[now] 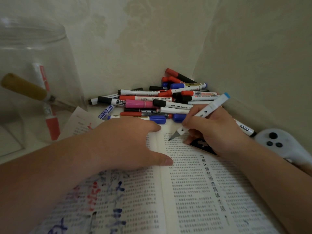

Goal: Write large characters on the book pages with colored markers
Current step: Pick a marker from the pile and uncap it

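Because the book would spring shut at the fold, the left hand lies flat across its upper middle. The fingers are straight and spread, the thumb reaching over the fold onto the page on the right of the frame. That pressing leaves the page flat enough for the right hand to write. This hand pinches a white marker in curled fingers, pen fashion, its grey wedge tip slanting down to the top of that page. I cannot tell whether the tip touches the paper.

The book fills the lower centre of the frame, open and densely printed. Its page at lower left already carries large characters in blue, red and black ink. The page on the right shows only print and a bold heading running down it, so I judge the writing there is just starting. The marker's far end, capped in light blue, points toward upper right.

A small dark patch shows under the right hand; whether it is printed or a separate thing is unclear. Behind the hands, in the corner of the walls at upper centre, a heap of markers lies within reach. A clear jar at upper left holds a few more. A white controller rests at the right edge.
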